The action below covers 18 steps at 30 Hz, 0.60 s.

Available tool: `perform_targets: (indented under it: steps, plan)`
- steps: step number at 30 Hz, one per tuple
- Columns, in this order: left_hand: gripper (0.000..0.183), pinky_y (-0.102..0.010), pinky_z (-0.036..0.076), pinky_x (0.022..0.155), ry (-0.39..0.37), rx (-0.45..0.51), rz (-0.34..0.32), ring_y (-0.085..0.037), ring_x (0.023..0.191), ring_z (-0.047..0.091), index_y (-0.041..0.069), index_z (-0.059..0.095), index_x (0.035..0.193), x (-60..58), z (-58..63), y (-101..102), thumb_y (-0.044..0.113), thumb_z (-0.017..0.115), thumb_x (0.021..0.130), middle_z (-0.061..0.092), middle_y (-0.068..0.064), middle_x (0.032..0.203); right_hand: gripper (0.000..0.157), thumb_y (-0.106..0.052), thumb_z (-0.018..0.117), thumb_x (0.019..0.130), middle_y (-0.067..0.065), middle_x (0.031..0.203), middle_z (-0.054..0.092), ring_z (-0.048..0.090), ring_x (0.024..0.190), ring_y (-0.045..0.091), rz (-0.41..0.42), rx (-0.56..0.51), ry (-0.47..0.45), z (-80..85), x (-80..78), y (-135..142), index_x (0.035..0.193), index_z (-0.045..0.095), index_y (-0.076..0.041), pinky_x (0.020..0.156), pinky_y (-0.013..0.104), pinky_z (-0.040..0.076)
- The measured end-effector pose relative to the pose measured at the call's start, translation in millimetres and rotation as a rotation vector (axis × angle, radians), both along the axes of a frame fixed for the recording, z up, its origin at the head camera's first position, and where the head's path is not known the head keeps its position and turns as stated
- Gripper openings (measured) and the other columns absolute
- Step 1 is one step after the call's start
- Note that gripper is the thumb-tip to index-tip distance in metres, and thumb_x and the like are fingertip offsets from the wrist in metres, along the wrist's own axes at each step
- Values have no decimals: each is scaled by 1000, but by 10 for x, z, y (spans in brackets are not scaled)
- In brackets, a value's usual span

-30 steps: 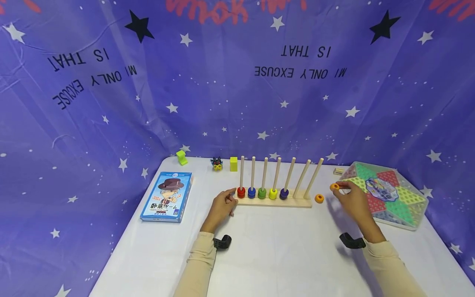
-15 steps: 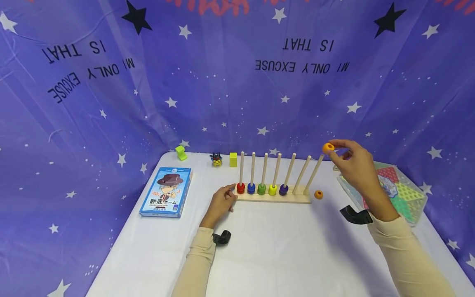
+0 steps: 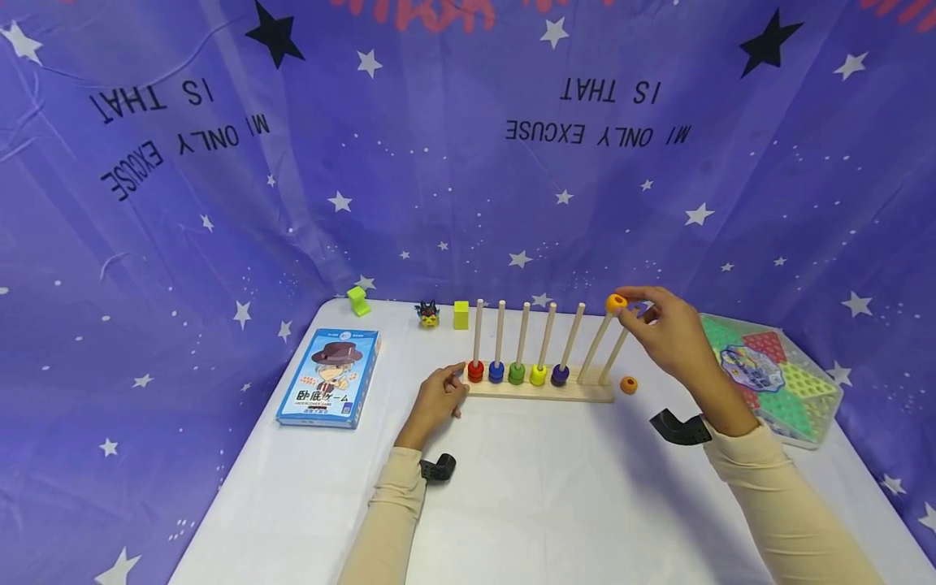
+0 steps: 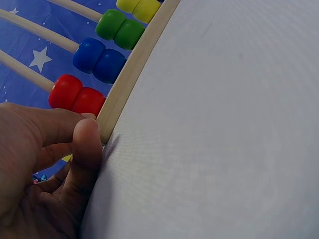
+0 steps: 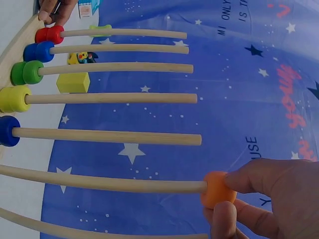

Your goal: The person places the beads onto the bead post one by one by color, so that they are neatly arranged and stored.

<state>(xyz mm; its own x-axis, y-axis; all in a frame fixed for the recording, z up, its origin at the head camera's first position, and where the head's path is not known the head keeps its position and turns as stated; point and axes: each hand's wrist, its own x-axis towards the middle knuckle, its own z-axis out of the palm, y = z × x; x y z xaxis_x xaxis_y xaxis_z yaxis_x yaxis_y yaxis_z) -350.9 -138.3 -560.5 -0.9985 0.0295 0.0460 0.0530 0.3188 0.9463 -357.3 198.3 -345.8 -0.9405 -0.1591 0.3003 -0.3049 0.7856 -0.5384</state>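
My right hand (image 3: 665, 329) pinches an orange bead (image 3: 617, 303) between thumb and fingers. In the right wrist view the orange bead (image 5: 218, 190) is at the tip of the second peg from the right. The wooden peg stand (image 3: 541, 392) has a row of upright pegs. Red beads (image 3: 475, 372), blue beads (image 3: 496, 372), green beads (image 3: 516, 373), yellow beads (image 3: 538, 374) and dark blue beads (image 3: 560, 375) sit low on its left pegs. My left hand (image 3: 436, 400) holds the stand's left end; its thumb and index finger meet at the base corner in the left wrist view.
Another orange bead (image 3: 629, 385) lies right of the stand. A blue card game box (image 3: 329, 378) is at the left, a board with coloured triangles (image 3: 775, 378) at the right. Behind stand a yellow-green block (image 3: 461, 315), a small figure (image 3: 427, 314) and a green piece (image 3: 358, 301).
My right hand has lifted the orange bead from beside the board and carried it up past the rightmost peg, then left to the neighbouring peg's tip. The left hand stays in place.
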Motion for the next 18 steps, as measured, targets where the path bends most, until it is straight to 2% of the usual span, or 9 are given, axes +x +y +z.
perform_targets:
  steps: [11, 18]
  plan:
    - [45, -30, 54, 45, 9, 8, -5, -14, 51, 54, 5, 53, 135, -3, 4, -17, 5, 63, 91, 52, -11, 91, 36, -32, 63, 92, 9, 117, 59, 59, 83, 23, -4, 17, 18, -54, -20, -12, 124, 63, -16, 50, 31, 46]
    - [46, -30, 55, 46, 7, -2, -6, -13, 51, 54, 5, 53, 135, -4, 3, -9, 6, 64, 91, 52, -10, 91, 42, -37, 63, 92, 8, 119, 57, 58, 84, 22, -9, -44, 55, -65, 13, 66, 127, 60, -16, 52, 27, 46]
